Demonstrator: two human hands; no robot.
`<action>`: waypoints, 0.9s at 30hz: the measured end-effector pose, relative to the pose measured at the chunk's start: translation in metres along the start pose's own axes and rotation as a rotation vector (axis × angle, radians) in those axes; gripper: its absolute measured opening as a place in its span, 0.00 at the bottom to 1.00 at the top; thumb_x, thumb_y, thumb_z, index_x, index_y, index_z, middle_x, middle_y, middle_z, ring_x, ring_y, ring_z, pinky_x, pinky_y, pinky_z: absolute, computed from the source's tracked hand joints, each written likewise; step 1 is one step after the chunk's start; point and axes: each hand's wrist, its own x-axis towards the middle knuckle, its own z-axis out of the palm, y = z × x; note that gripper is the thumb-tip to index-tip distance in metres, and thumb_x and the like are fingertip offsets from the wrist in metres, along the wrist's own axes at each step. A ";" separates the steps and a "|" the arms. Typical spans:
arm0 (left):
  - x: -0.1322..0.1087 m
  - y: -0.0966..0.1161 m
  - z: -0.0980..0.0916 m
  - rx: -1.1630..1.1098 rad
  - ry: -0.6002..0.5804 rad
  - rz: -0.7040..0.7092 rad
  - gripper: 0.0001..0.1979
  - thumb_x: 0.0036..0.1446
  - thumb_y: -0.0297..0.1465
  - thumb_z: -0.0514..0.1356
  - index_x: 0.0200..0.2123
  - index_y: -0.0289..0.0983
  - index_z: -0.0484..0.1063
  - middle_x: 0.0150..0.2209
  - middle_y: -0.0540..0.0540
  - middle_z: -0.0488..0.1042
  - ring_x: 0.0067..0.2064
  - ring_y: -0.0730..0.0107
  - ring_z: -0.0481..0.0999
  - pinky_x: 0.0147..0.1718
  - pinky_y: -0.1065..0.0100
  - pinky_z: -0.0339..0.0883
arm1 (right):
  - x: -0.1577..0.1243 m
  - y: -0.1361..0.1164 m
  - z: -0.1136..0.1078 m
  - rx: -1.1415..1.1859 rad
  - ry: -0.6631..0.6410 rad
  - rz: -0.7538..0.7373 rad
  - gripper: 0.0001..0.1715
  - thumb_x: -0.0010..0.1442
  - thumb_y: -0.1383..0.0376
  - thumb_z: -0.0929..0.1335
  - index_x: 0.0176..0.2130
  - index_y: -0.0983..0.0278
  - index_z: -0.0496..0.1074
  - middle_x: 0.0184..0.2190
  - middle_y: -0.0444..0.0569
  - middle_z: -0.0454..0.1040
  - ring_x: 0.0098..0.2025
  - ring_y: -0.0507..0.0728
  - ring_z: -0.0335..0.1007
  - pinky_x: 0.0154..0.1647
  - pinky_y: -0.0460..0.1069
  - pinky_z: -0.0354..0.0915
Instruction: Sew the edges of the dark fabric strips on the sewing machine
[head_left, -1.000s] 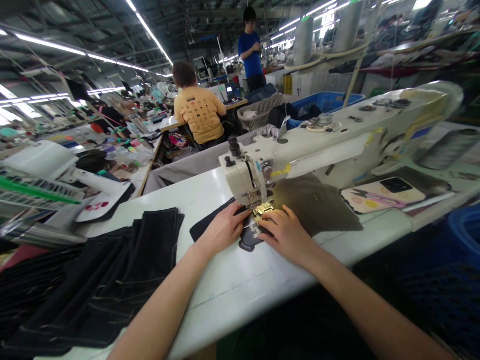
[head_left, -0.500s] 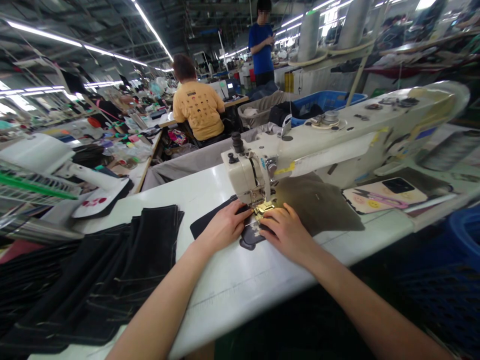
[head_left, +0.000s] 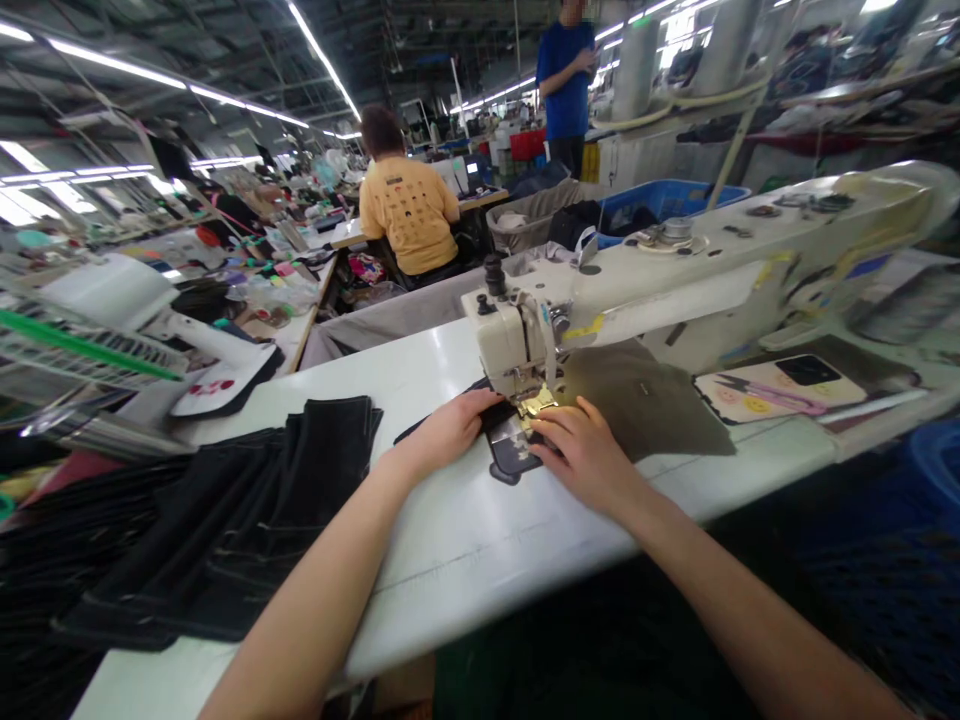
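Note:
At the sewing machine's needle area, a black fabric piece (head_left: 417, 428) runs in beneath the machine head (head_left: 501, 338). My left hand (head_left: 446, 432) grips this piece left of the needle, its fingers bent over the cloth and the thumb nearer me. Just right of the brass-coloured presser foot (head_left: 538, 402), my right hand (head_left: 581, 450) rests with fingers spread. Its fingertips are close to the foot and the metal needle plate (head_left: 511, 452). The cloth right under the foot is mostly hidden.
Stacked black fabric pieces (head_left: 300, 490) with pale stitching lie at left. A dark olive sheet (head_left: 637, 400) lies right of the head, beside a phone (head_left: 780, 388) with pink thread snips (head_left: 806, 402) on it. A co-worker in yellow (head_left: 411, 215) sits ahead; another in blue (head_left: 566, 85) stands.
The black piece has shifted away from me, and less of it shows beside my left hand. More needle plate is exposed. The view has turned slightly left.

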 end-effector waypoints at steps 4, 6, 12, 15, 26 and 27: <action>-0.007 0.004 -0.006 0.153 -0.036 -0.060 0.19 0.63 0.22 0.51 0.55 0.36 0.72 0.57 0.41 0.73 0.58 0.62 0.72 0.59 0.60 0.66 | -0.008 -0.004 -0.005 0.043 0.120 0.007 0.15 0.70 0.66 0.62 0.53 0.63 0.71 0.52 0.53 0.75 0.55 0.60 0.69 0.67 0.65 0.50; -0.014 0.016 -0.010 0.341 -0.082 -0.197 0.14 0.65 0.30 0.55 0.50 0.34 0.74 0.52 0.38 0.75 0.54 0.56 0.75 0.52 0.57 0.71 | -0.014 -0.008 -0.008 0.072 0.184 0.010 0.17 0.69 0.68 0.60 0.54 0.63 0.71 0.51 0.54 0.74 0.54 0.59 0.69 0.66 0.64 0.52; -0.039 0.049 -0.015 0.609 -0.222 -0.576 0.19 0.68 0.42 0.52 0.44 0.32 0.73 0.40 0.36 0.78 0.40 0.47 0.81 0.34 0.57 0.73 | -0.040 -0.025 -0.021 0.158 0.161 -0.056 0.23 0.64 0.76 0.59 0.52 0.63 0.73 0.42 0.52 0.72 0.48 0.58 0.69 0.63 0.62 0.57; -0.047 0.055 -0.010 0.629 -0.218 -0.631 0.19 0.68 0.42 0.51 0.43 0.33 0.73 0.37 0.36 0.78 0.40 0.47 0.81 0.33 0.59 0.71 | -0.048 -0.033 -0.026 0.141 0.104 -0.078 0.25 0.62 0.79 0.58 0.49 0.63 0.75 0.41 0.51 0.71 0.46 0.58 0.68 0.64 0.64 0.55; -0.047 0.075 -0.005 0.596 -0.141 -0.544 0.13 0.67 0.33 0.52 0.41 0.32 0.74 0.37 0.37 0.77 0.39 0.53 0.80 0.34 0.59 0.72 | -0.056 -0.032 -0.024 0.041 -0.001 -0.090 0.23 0.58 0.80 0.60 0.42 0.63 0.78 0.38 0.50 0.73 0.44 0.57 0.66 0.65 0.62 0.51; -0.044 0.079 0.001 0.564 -0.109 -0.414 0.12 0.67 0.30 0.52 0.43 0.33 0.74 0.40 0.38 0.77 0.42 0.54 0.79 0.37 0.60 0.72 | -0.056 -0.031 -0.024 0.040 -0.006 -0.097 0.23 0.58 0.79 0.60 0.42 0.62 0.78 0.39 0.50 0.73 0.45 0.58 0.66 0.65 0.62 0.51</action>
